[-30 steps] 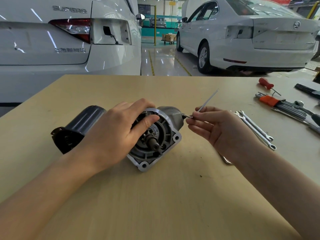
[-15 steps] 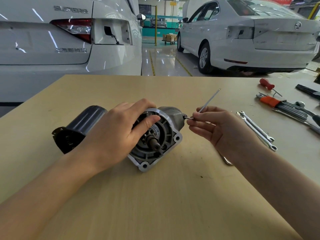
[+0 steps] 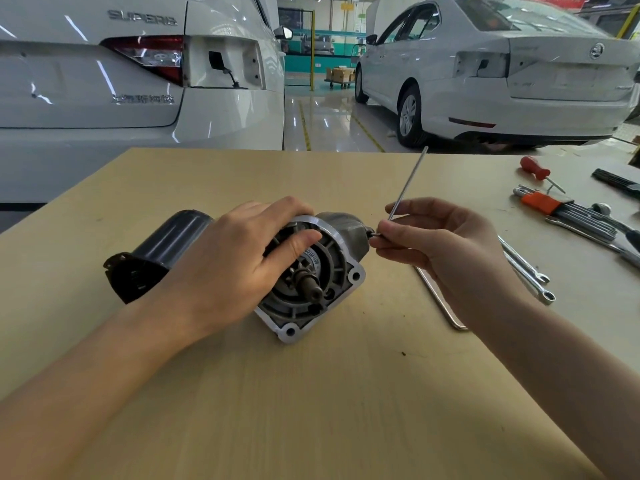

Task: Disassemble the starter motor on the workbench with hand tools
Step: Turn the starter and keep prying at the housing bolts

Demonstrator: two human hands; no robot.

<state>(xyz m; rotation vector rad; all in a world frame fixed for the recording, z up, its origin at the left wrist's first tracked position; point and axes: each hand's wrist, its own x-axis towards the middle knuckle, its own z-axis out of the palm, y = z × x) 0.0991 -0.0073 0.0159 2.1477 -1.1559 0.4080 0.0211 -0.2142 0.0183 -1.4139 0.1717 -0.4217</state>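
Starter motor: the grey cast-aluminium and black cylindrical starter motor (image 3: 242, 268) lies on its side near the middle of the pale wooden desk (image 3: 346, 393), its flanged nose end turned toward the camera.
Left hand: the left hand (image 3: 239, 265) wraps over the top of the housing, fingers curled on the far side and thumb pressed on the silver rim, pinning the body to the desk.
Right hand: the right hand (image 3: 440, 244) pinches the bend of a thin L-shaped steel hex key (image 3: 405, 192) between thumb and fingertips; the long arm sticks up and away, the short end points into a fastener on the motor's right side.
Step in hand: it looks like a screw being turned out there, though the engagement is too small to confirm.
Doing it well: seat the key fully and square before turning, keep the left grip firm so the body cannot roll, and turn in short, even arcs.
Look of the motor: dark smooth rear can with an open black end cap, ribbed grey front casting, a bare pinion shaft in the middle and round mounting holes at the flange corners.
Nearby: two combination spanners (image 3: 526, 271), a hex key set in an orange holder (image 3: 554, 207) and a red-handled screwdriver (image 3: 536, 171) lie to the right.
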